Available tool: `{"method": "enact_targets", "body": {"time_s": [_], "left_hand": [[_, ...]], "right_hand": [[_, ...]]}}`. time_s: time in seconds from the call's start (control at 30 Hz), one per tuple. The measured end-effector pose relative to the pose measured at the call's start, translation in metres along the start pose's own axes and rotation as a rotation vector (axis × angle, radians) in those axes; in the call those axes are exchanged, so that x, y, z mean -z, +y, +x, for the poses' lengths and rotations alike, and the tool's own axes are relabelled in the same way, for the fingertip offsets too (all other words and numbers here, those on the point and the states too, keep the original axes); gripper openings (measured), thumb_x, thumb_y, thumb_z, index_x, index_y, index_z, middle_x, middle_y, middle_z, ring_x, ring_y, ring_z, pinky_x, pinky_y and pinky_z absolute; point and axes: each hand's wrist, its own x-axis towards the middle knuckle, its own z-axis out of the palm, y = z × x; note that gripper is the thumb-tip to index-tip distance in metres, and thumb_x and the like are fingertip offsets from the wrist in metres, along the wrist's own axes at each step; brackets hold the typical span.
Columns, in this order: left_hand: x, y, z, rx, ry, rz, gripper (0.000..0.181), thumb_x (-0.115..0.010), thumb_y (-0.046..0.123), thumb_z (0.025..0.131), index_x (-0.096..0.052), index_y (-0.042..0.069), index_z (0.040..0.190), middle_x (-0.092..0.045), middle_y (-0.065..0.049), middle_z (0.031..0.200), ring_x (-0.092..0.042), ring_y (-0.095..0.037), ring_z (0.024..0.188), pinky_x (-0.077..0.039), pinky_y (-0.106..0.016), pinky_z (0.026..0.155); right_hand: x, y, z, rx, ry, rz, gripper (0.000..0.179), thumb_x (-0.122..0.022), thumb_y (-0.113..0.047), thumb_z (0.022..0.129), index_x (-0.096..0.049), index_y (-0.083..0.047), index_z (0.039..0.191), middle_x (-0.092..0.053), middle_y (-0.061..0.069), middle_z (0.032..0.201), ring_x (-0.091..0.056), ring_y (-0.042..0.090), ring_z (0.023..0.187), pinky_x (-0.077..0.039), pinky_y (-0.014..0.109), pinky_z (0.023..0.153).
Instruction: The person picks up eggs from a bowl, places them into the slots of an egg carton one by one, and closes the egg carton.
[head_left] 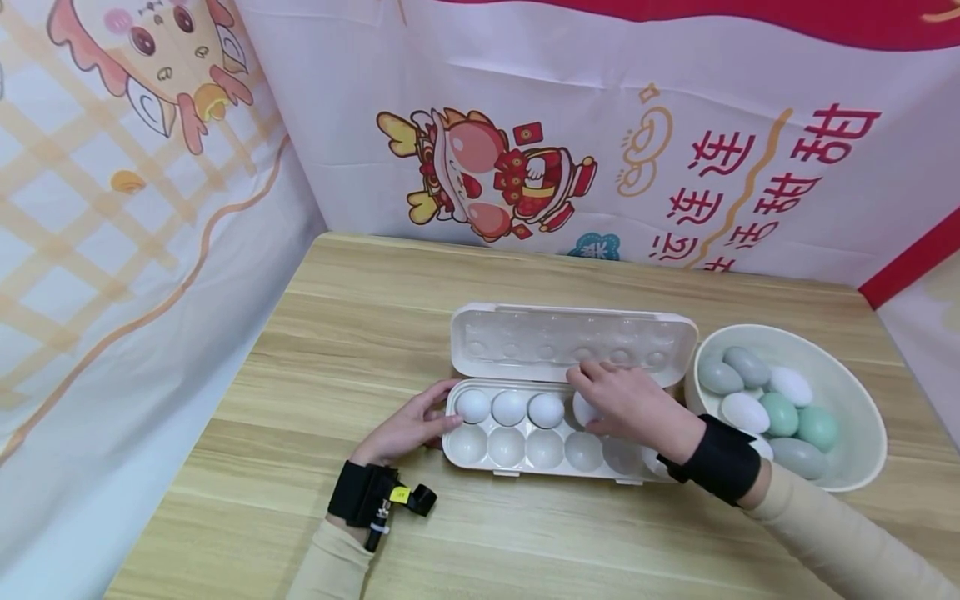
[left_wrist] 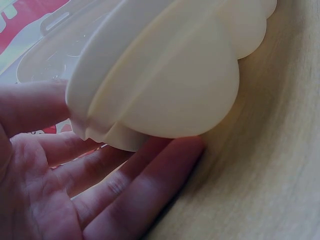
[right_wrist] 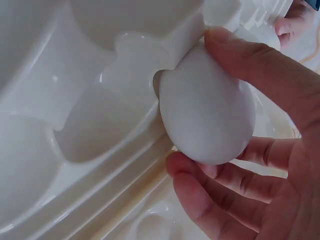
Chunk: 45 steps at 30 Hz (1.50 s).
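Left hand: loose grip, thumb opposite fingers. Right hand: pinching, fingers bent; right forearm angled diagonally inward.

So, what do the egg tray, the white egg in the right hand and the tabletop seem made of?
Egg tray: probably rigid plastic, glossy, with bright highlights on its molded cups.
White egg: smooth, fairly matte, softly shaded; shell or plastic, can't tell.
Tabletop: wood or wood-look laminate, low sheen, showing streaky grain.

Wood-grain tabletop, white cloth with red writing and a cartoon figure along the far edge, orange-checked cloth hanging beside the left edge.
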Motion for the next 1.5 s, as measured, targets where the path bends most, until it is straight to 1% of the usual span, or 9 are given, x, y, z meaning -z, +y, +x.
{"method": "enact_targets", "body": {"time_s": [0.13, 0.37, 0.5, 0.6, 0.73, 0.87, 1.0, 1.23, 1.5], "left_hand": [[0.0, 0.0, 0.0, 0.002, 0.001, 0.002, 0.055, -0.053, 0.007, 0.092, -0.028, 0.009, 0.14, -0.039, -0.026, 0.137, -0.06, -0.028, 0.097, -0.055, -0.032, 0.07], [0.0, 0.0, 0.0, 0.004, -0.001, -0.005, 0.055, -0.054, 0.008, 0.092, -0.027, 0.009, 0.141, -0.039, -0.026, 0.136, -0.06, -0.026, 0.095, -0.055, -0.031, 0.069], [0.0, 0.0, 0.0, 0.004, 0.0, -0.003, 0.056, -0.054, 0.009, 0.092, -0.028, 0.01, 0.141, -0.039, -0.025, 0.136, -0.061, -0.026, 0.094, -0.055, -0.031, 0.068], [0.0, -0.001, 0.001, 0.006, 0.001, 0.002, 0.056, -0.055, 0.011, 0.091, -0.028, 0.011, 0.141, -0.039, -0.025, 0.137, -0.061, -0.027, 0.094, -0.055, -0.031, 0.069], [0.001, -0.002, 0.001, 0.005, 0.002, 0.014, 0.057, -0.056, 0.012, 0.091, -0.028, 0.011, 0.141, -0.039, -0.026, 0.137, -0.06, -0.028, 0.095, -0.055, -0.031, 0.069], [0.001, -0.002, 0.001, 0.005, 0.005, 0.027, 0.057, -0.056, 0.013, 0.091, -0.029, 0.011, 0.14, -0.041, -0.026, 0.134, -0.06, -0.028, 0.096, -0.055, -0.033, 0.07], [0.001, -0.002, 0.001, 0.012, 0.009, 0.035, 0.056, -0.057, 0.014, 0.091, -0.029, 0.012, 0.14, -0.043, -0.026, 0.132, -0.059, -0.028, 0.097, -0.055, -0.034, 0.071], [0.001, -0.001, 0.001, 0.025, 0.019, 0.06, 0.056, -0.056, 0.015, 0.091, -0.029, 0.012, 0.141, -0.047, -0.025, 0.127, -0.061, -0.024, 0.09, -0.053, -0.03, 0.066], [0.001, -0.001, 0.002, 0.015, 0.011, 0.023, 0.056, -0.056, 0.012, 0.091, -0.029, 0.011, 0.14, -0.044, -0.027, 0.131, -0.061, -0.024, 0.091, -0.054, -0.03, 0.067]], "right_hand": [[-0.001, -0.002, 0.0, 0.006, 0.001, -0.013, 0.064, -0.081, -0.045, 0.06, -0.048, -0.008, 0.1, -0.047, 0.006, 0.084, -0.048, 0.018, 0.062, -0.046, 0.027, 0.044], [-0.004, -0.005, 0.0, 0.023, 0.053, -0.04, 0.062, -0.08, -0.046, 0.06, -0.049, -0.006, 0.096, -0.045, 0.007, 0.083, -0.047, 0.017, 0.058, -0.045, 0.028, 0.04], [-0.003, -0.005, -0.001, 0.021, 0.042, -0.026, 0.061, -0.08, -0.045, 0.061, -0.049, -0.007, 0.097, -0.045, 0.007, 0.083, -0.047, 0.017, 0.058, -0.046, 0.028, 0.042], [0.0, -0.004, -0.002, 0.01, 0.011, 0.004, 0.06, -0.08, -0.043, 0.062, -0.049, -0.007, 0.099, -0.046, 0.007, 0.086, -0.048, 0.017, 0.061, -0.048, 0.027, 0.045], [0.005, -0.004, -0.006, -0.018, -0.037, 0.09, 0.059, -0.081, -0.038, 0.063, -0.05, -0.008, 0.103, -0.048, 0.007, 0.088, -0.049, 0.017, 0.064, -0.049, 0.026, 0.048], [0.011, -0.003, -0.011, -0.038, -0.051, 0.142, 0.056, -0.081, -0.033, 0.065, -0.052, -0.007, 0.105, -0.052, 0.007, 0.088, -0.051, 0.017, 0.066, -0.05, 0.027, 0.051], [0.018, -0.001, -0.017, -0.042, -0.029, 0.122, 0.054, -0.08, -0.032, 0.066, -0.054, -0.007, 0.106, -0.056, 0.008, 0.09, -0.054, 0.019, 0.069, -0.051, 0.03, 0.053], [0.032, 0.005, -0.027, -0.061, -0.013, 0.085, 0.049, -0.079, -0.032, 0.068, -0.058, -0.009, 0.106, -0.061, 0.008, 0.09, -0.058, 0.02, 0.07, -0.052, 0.032, 0.052], [0.04, 0.016, -0.038, -0.039, 0.028, 0.076, 0.043, -0.079, -0.027, 0.069, -0.059, -0.009, 0.102, -0.061, 0.006, 0.086, -0.058, 0.02, 0.072, -0.051, 0.033, 0.053]]}}
